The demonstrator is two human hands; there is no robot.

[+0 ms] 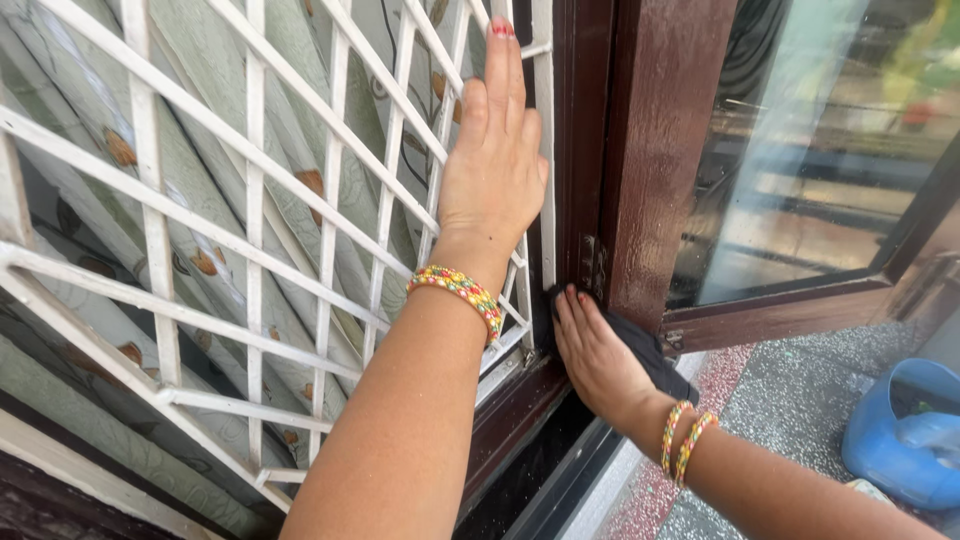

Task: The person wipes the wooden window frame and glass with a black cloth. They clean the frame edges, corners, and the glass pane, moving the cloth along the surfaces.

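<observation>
Left hand [495, 165] flat and fully open against the white metal grille [250, 250], fingers together pointing up, palm pressed to the bars near the grille's right edge — holding nothing, just bracing. Beaded bracelet [460, 290] at that wrist. Right hand [595, 355] lower down and to the right, fingers extended and laid flat on a dark cloth [645, 350], pressing it against the base of the dark brown wooden window frame [655, 150]; not a closed grip, more a flat-palm press with the cloth trapped under fingers and palm. Cloth sits right at the corner where the upright frame post meets the lower sill, touching the wood, its loose end trailing out to the right past the wrist. Key relation: frame post runs vertical, long axis straight up from the right hand, so the uncovered wood lies directly above the cloth; right hand is the nearer one to it, left hand parked on the grille just left of the post. Two beaded bangles [682, 440] on the right wrist. Patterned curtain [90, 150] behind the grille. Open glass pane [810, 140] to the right of the post, reflective. Speckled floor [790, 400] below, blue plastic container [905, 430] at lower right — contents unclear.
</observation>
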